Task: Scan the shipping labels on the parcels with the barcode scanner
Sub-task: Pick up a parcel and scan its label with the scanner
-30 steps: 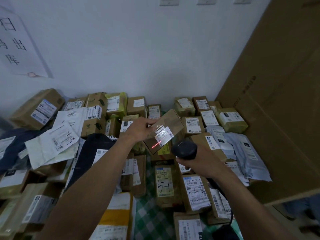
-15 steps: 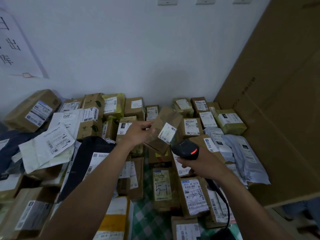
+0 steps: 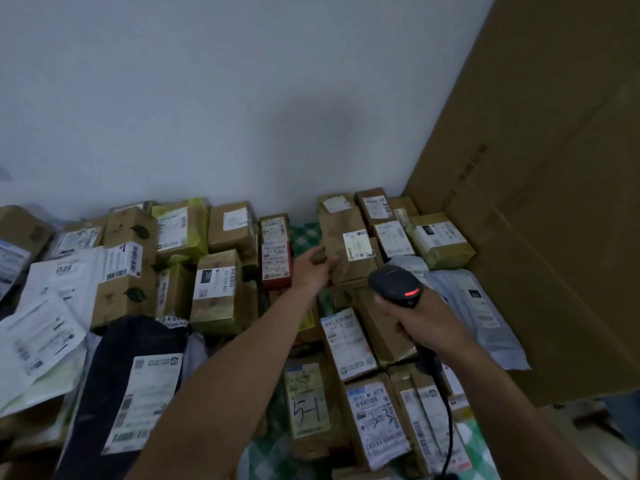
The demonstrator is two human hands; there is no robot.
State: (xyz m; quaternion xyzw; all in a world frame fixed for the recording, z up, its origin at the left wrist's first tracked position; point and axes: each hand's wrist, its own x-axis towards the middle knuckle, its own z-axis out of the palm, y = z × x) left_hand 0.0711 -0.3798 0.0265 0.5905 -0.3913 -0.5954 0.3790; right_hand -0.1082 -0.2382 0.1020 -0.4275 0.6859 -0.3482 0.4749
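While the right hand (image 3: 426,320) is gripping the black barcode scanner (image 3: 394,284), with its red light glowing, the left hand (image 3: 311,270) is reaching forward and holding a brown parcel (image 3: 341,233) by its left edge. That parcel is lying among other parcels (image 3: 216,289) near the white wall (image 3: 242,98), its shipping label (image 3: 358,245) facing up. The scanner is hanging just beside it.

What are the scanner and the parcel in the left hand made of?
Scanner: looks like matte black plastic, with a smooth moulded head and a red light. Parcel in the left hand: probably brown cardboard, dull and creased, with a white paper label.
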